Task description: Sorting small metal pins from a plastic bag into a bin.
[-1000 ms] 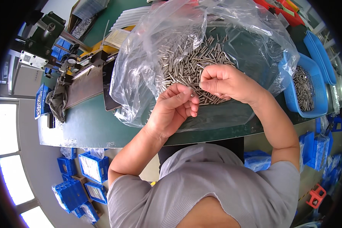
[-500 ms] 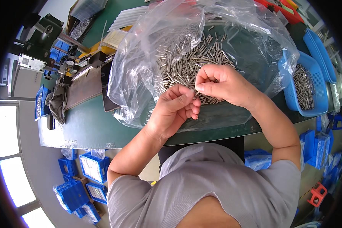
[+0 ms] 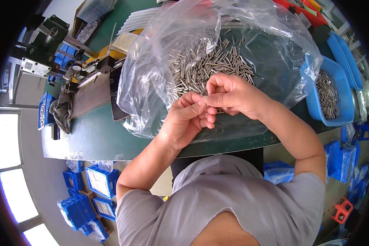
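"Head view: what's changed?"
"The right hand (image 3: 238, 96) now meets the left hand (image 3: 184, 119), so both work one spot."
"Their grip?"
"Fingers bunched narrowly; whether on anything, I can't tell. Metal pins (image 3: 227, 61) lie just beyond, far side, amid clear plastic (image 3: 141, 94)."

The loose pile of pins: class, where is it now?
In the head view, the pile lies at upper centre, partly covered by the clear bag, just beyond the left hand and right hand, left of the blue basket.
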Demonstrator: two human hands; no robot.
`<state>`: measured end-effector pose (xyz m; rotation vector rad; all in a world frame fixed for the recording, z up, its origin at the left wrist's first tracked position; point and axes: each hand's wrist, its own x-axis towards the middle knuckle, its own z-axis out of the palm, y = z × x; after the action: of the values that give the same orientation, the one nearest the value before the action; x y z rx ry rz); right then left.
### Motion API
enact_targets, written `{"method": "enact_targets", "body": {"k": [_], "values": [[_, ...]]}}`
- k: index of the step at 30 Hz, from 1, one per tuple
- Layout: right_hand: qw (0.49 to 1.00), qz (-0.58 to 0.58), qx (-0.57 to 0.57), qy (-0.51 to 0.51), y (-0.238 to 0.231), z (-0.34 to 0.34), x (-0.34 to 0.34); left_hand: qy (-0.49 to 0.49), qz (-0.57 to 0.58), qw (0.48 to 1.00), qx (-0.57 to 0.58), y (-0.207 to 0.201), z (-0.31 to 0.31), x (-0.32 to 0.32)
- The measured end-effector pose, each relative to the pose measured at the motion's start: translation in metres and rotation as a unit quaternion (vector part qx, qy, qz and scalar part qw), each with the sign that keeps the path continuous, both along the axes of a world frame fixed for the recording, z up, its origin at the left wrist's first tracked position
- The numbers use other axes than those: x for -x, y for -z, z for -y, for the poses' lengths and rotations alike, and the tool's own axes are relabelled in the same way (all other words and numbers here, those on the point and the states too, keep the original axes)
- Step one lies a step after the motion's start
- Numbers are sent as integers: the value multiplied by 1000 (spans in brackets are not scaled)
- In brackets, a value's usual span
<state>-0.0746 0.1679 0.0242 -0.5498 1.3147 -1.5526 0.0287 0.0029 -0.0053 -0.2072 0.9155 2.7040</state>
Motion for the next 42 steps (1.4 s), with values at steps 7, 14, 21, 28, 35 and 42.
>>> {"method": "enact_targets", "body": {"k": [7, 14, 21, 28, 35, 42], "values": [[998, -17, 6, 60, -3, 0, -2, -15, 0, 1000, 7, -2, -2, -1], [963, 183, 123, 154, -3, -13, 32, -52, 1, 998, 25, -3, 0, 0], [923, -361, -128, 45, -7, -11, 15, -66, 21, 997, 34, -5, 2, -2], [768, -624, -143, 4, 9, -7, 8, -57, 11, 998, 28, -6, 2, 0], [847, -519, -114, 32, 5, -8, 16, -42, 4, 999, 20, -3, 1, 0], [922, -379, -66, 48, -6, -9, 9, -17, 15, 1000, 7, -3, -2, 0]]}}
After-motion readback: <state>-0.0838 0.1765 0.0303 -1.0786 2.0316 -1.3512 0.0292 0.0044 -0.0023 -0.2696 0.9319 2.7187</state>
